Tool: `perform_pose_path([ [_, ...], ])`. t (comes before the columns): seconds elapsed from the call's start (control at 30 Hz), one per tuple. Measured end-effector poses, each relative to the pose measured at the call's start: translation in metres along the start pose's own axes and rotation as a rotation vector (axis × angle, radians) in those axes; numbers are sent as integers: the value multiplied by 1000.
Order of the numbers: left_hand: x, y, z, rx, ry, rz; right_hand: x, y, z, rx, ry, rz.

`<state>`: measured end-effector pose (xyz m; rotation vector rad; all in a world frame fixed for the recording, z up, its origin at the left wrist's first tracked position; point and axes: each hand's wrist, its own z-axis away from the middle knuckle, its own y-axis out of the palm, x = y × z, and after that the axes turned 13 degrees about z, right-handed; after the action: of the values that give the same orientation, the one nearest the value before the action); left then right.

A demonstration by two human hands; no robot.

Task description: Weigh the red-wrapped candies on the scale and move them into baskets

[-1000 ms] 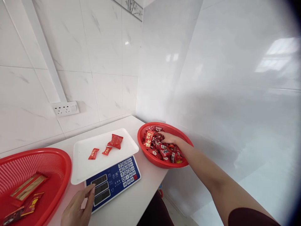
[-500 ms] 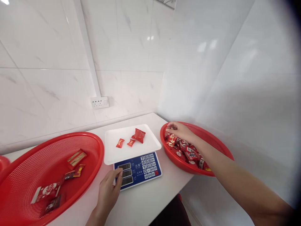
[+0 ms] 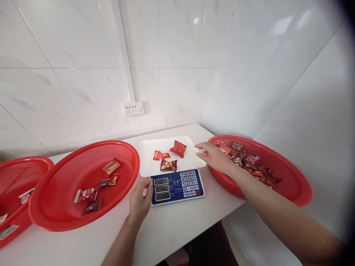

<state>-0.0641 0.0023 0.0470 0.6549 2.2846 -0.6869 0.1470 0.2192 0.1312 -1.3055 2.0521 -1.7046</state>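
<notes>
The white tray (image 3: 146, 162) has room at left — wrapped packets (image 3: 168, 166) block its middle.

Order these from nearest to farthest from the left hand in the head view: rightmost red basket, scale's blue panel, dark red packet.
1. Scale's blue panel: at the left hand.
2. Dark red packet: on the white tray, ahead and right.
3. Rightmost red basket: beyond the panel, far right.
</notes>
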Motion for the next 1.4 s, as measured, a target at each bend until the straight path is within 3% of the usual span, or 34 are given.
perform_pose_path([
  [0.17,-3,0,1,-46,23,-58,-32,-26,51,39,173,195],
  [0.33,-5,1,1,-25,27,-59,-52,-28,88,99,302,182],
  [0.8,-5,4,1,26,22,-46,-60,-18,93,180,389,157],
  [0.93,-5,3,1,28,38,-42,-63,-17,93,119,386,142],
  [1.13,-8,2,-1,16,24,-121,-68,-21,97,-189,522,11],
  [1.3,-9,1,-5,23,25,-144,-63,-30,97,-264,589,-193],
  [1.4,-9,2,-5,20,56,-147,-49,-32,88,-318,551,-235],
])
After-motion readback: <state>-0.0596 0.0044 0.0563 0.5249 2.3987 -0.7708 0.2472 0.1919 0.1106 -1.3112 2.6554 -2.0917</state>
